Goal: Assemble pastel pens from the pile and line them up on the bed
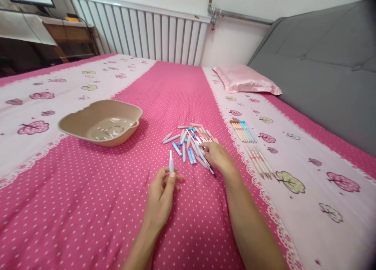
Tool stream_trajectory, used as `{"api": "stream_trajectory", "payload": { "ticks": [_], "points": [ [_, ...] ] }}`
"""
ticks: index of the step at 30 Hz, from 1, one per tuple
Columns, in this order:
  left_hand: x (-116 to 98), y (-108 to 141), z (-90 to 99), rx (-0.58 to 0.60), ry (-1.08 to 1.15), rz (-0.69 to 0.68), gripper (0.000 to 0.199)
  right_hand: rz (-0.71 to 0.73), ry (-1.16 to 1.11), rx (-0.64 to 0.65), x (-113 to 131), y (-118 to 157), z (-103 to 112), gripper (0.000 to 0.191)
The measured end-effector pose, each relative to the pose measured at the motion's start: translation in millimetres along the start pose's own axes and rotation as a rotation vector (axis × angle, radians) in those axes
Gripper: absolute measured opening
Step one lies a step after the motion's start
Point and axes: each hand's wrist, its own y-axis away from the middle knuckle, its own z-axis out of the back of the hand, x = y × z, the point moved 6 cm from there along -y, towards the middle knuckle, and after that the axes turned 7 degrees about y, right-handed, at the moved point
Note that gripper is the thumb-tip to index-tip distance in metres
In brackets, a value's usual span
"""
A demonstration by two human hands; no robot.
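- Pen barrel (171, 166), pale and smooth like plastic, is being held nearly upright above the bed, its narrow white end being pointed away from the wrist.
- By the left hand (160, 195), it is being pinched low between thumb and fingers, closed narrowly around it; the upper end is being left uncovered, presumably to keep it in sight.
- By the right hand (219, 156), the near side of the loose pile (184, 152) is being touched, its fingertips being brought close together; whether a piece is being gripped cannot be told.
- In the pile, slim pink and whitish tubes are being mixed with short blue pieces (192, 156), apparently within easy reach of both hands.
- By the tan basin (96, 113), rigid, rounded and wavy-rimmed, small white and grey bits are being contained, likely so they are not being scattered over the dotted cloth (117, 207).
- To the right, slender pens are being kept side by side in 2 groups, the farther group (243, 132) being marked by brown and blue ends, the nearer group (260, 161) by pinkish patterning.
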Motion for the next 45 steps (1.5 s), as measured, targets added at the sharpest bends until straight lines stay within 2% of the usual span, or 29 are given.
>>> {"api": "stream_trajectory", "payload": {
  "ticks": [19, 32, 45],
  "points": [
    [0, -1, -0.1, -0.003, -0.003, 0.007, 0.03, 0.099, -0.047, -0.059, 7, -1, 3, 0.044],
    [1, -1, 0.5, -0.001, -0.006, 0.016, 0.03, 0.074, -0.055, -0.052, 7, -1, 1, 0.046],
    [-1, -1, 0.4, -0.006, -0.007, 0.015, 0.029, 0.098, -0.044, -0.057, 18, 3, 5, 0.022]
  ]
}}
